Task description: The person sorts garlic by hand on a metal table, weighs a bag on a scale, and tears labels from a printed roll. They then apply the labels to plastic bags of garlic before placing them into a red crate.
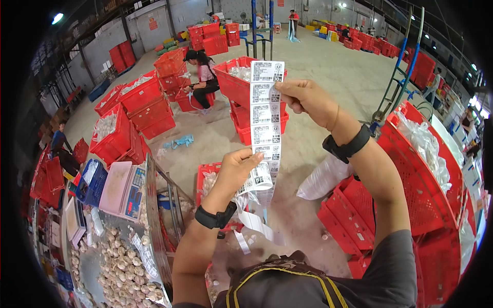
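Note:
A long strip of white printed labels [266,113] hangs upright in front of me. My right hand [307,100] pinches its upper part at the right edge, raised high. Lower down, my left hand [237,169] grips the strip's bottom labels, where the paper curls and a loose tail [254,223] trails downward. Both wrists carry black bands. The labels show barcodes and the number 30.
Red crates [411,195] are stacked at my right, one lined with clear plastic. A metal table [118,256] with garlic bulbs and a pink scale [123,187] is at my left. A crouching person [203,79] works among red crates ahead; others stand farther off.

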### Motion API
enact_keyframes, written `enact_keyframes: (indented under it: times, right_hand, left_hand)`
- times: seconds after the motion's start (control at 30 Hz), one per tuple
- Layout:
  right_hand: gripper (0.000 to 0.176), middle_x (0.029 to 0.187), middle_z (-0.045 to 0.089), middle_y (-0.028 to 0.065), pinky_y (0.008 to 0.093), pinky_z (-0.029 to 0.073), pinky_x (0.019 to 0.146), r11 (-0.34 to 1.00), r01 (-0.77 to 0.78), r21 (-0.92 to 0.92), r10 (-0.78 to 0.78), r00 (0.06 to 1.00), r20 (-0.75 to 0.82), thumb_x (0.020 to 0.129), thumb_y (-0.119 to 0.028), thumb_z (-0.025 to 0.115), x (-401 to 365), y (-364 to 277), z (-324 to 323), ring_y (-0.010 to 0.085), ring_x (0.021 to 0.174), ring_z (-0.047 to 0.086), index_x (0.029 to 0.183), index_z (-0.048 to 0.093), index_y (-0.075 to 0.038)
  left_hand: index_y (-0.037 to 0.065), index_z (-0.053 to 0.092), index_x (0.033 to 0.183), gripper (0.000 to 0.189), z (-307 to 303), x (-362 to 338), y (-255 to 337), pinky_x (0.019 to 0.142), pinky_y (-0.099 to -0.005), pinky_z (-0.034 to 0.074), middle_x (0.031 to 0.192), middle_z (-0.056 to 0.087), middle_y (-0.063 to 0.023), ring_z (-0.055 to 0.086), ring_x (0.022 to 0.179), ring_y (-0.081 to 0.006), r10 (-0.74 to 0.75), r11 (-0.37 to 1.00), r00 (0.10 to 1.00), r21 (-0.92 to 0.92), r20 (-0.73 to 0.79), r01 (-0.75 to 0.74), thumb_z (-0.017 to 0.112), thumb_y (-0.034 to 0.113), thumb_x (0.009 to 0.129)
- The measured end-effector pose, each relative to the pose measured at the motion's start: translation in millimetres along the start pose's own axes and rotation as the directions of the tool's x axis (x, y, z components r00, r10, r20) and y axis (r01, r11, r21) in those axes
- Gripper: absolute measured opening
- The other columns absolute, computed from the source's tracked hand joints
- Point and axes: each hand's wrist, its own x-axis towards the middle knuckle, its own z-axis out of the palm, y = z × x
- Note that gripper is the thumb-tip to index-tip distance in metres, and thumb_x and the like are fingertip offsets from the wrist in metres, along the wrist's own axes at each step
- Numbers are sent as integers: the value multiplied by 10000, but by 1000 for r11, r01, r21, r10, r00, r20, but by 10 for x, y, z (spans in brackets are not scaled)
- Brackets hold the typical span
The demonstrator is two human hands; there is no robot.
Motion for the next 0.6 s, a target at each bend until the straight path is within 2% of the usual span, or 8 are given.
enact_keyframes:
  times: [0.07,0.1,0.17,0.2,0.23,0.4,0.53,0.6]
  right_hand:
    - [241,683,554,-60,199,341,513,998,-33,-62,28,995,-92,906,-305,620,8,11,10,30,567,427,772,666,-110]
    - [241,683,554,-60,199,341,513,998,-23,-63,17,996,-92,906,-305,620,16,27,24,30,567,427,772,666,-110]
    - [221,742,598,-63,200,381,564,989,31,-143,-51,989,-140,911,-295,616,40,36,44,28,606,449,887,706,-95]
    - [241,850,649,-41,216,434,662,989,13,-148,-28,994,-103,915,-290,612,39,19,15,35,696,510,994,708,-84]
    - [241,850,649,-41,216,434,662,988,21,-150,-37,994,-106,915,-290,612,55,22,7,35,696,510,994,708,-84]
    - [256,987,673,0,266,465,801,996,17,-90,-26,994,-101,917,-291,608,104,44,21,80,902,583,1033,698,-81]
    - [259,1003,670,-2,274,474,817,999,7,-48,-13,994,-111,924,-295,596,119,55,28,90,897,587,1030,698,-82]
    - [281,1046,660,17,282,484,839,999,-45,14,46,996,-83,938,-291,573,115,60,51,98,927,598,1101,663,-81]
  left_hand:
    - [-31,669,976,201,18,-17,35,630,-207,469,853,661,-14,591,730,-53,-11,1000,1000,-24,1,11,634,154,905]
    - [-31,669,976,201,15,-21,32,630,-207,469,853,661,-14,591,730,-53,-3,1000,1000,-18,2,3,634,154,905]
    - [-31,668,977,204,-7,3,7,627,-209,473,857,661,-16,592,728,-54,-43,998,999,-54,4,43,637,156,903]
    - [-32,668,978,207,-25,21,-17,625,-210,473,857,661,-15,591,725,-54,-22,999,1000,-44,13,23,637,159,904]
    - [-32,668,978,207,-24,25,-12,625,-210,473,857,661,-15,591,725,-54,-15,999,1000,-39,17,15,637,159,904]
    - [-36,662,1000,220,-30,10,26,628,-206,468,861,658,-16,587,727,-50,-16,1000,1000,-12,2,16,636,161,905]
    - [-36,660,1004,219,-45,21,-13,626,-202,459,853,651,-10,578,723,-45,7,1000,1000,-2,-5,-7,630,159,909]
    - [-36,659,1007,219,-69,22,-32,623,-202,458,852,650,-10,577,721,-44,3,1000,1000,-8,0,-3,627,158,911]
